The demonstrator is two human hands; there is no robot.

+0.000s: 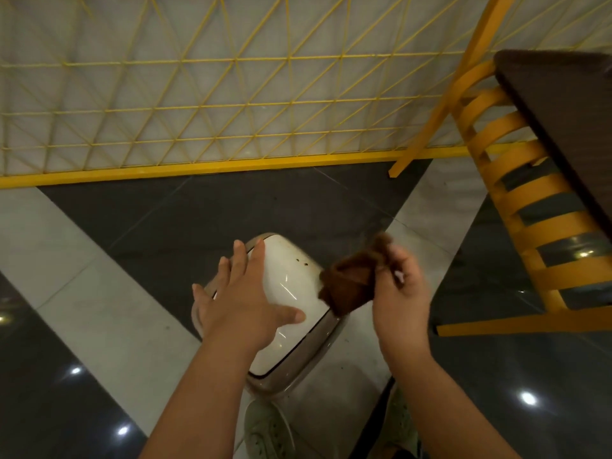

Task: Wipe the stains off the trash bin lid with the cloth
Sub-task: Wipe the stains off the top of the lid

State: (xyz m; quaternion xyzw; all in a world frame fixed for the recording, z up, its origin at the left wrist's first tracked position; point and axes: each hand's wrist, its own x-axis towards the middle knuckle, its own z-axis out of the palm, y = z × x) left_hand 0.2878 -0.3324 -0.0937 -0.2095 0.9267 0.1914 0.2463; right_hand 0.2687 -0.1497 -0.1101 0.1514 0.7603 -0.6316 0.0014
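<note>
Left hand [245, 301]: your fingers spread flat on the white bin lid [291, 293]
Right hand [399, 293]: grip clamped on brown cloth [351, 283], beside the lid's right edge
Stains [303, 261]: brown specks near the cloth

There is one view only, from a camera on the person's head, looking steeply down and a little forward. It sits close above both hands [243, 299], whose forearms enter from the bottom edge. The bin lid [291, 276] lies near the middle, the floor [99, 246] around it. The wide lens bows the yellow fence [198, 167] along the top.
</note>
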